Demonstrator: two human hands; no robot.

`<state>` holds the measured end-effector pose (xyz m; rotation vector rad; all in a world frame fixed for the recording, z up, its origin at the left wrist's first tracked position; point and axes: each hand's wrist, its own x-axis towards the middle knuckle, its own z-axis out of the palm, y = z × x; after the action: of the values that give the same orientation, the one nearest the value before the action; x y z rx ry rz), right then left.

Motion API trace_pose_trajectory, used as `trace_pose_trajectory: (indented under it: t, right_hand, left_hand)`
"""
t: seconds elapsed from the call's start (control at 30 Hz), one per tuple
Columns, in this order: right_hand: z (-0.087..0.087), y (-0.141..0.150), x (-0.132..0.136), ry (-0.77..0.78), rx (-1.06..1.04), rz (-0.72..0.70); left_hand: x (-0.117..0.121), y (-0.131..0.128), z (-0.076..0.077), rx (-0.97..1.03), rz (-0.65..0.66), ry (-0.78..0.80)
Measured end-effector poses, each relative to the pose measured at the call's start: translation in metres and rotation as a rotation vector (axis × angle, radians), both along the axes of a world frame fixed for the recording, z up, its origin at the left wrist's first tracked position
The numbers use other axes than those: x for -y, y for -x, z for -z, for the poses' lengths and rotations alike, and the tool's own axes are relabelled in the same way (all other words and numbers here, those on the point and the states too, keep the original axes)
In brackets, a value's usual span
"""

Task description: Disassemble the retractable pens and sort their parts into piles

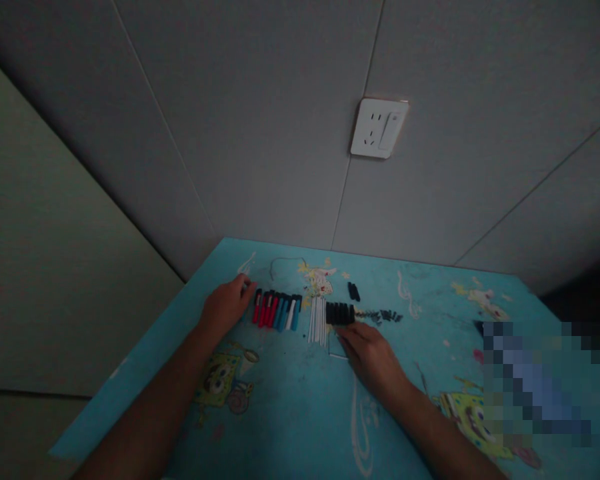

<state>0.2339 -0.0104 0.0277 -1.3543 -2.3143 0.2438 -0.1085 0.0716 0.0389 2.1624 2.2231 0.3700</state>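
A row of pens with dark caps, red ones [267, 313] on the left and blue ones [281, 315] on the right, lies on the table. My left hand [227, 303] rests beside the leftmost red pen, its fingers loosely bent and a little apart. Several thin white sticks, perhaps refills [317, 320], lie side by side further right. Close against them sits a row of black caps [340, 313]. At the lower edge of these caps are the fingertips of my right hand [373, 350], held together; what is between them is hidden.
Small dark parts [380, 315] trail off to the right of the caps. Two or so black pieces [353, 291] lie behind. The blue cartoon-printed table [290, 413] meets a grey wall with a socket [379, 128]. A blurred-out object [535, 380] is at the right.
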Motion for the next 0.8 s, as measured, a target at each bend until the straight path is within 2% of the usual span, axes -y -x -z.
trace_pose_trajectory:
  t: [0.2,0.33,0.47,0.57,0.7,0.8]
  right_hand:
    - [-0.003,-0.008,0.004,0.016,-0.126,-0.004]
    - [-0.005,-0.021,0.004,0.045,-0.278,0.036]
    - [-0.010,-0.033,-0.004,0.068,-0.339,0.081]
    - [-0.018,-0.038,-0.018,0.146,-0.393,0.119]
    - [-0.030,-0.036,-0.045,0.419,-0.514,0.160]
    - [-0.035,-0.030,-0.071,0.466,-0.487,0.158]
  left_hand:
    - [-0.004,-0.006,0.002,0.029,0.017,-0.016]
    - [0.002,-0.007,0.003,0.041,0.040,-0.009]
    - [0.008,-0.010,0.004,0.058,0.077,-0.010]
    - [0.010,-0.013,0.003,0.064,0.107,-0.017]
    - [0.011,-0.015,0.002,0.050,0.108,-0.034]
    - [0.013,-0.017,0.002,0.033,0.103,-0.051]
